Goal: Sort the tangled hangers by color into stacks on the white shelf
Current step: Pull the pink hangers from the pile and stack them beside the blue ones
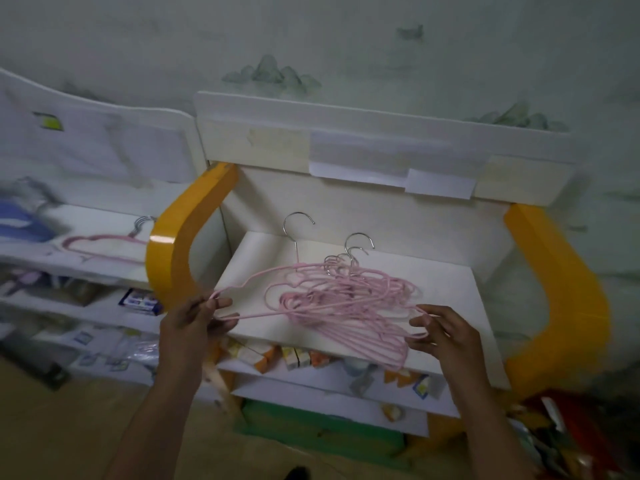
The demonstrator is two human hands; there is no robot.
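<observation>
White shelf [433, 285], edged by orange side panels [187, 237], carries our tangle of pink hangers [346, 299]. We judge them light, thin and springy, their steel hooks [360, 242] apt to snag one another. Our left hand [194, 317] pinches one hanger's shoulder tip; our right hand [440, 327] curls round the pile's near ends. Shoulders, not hooks, seem the better hold.

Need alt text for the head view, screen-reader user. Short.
Two bare hands hold one pink hanger by its ends, left hand and right hand, over a pile of pink hangers on a white shelf with yellow side arms. Another pink hanger lies on a shelf to the left.
</observation>
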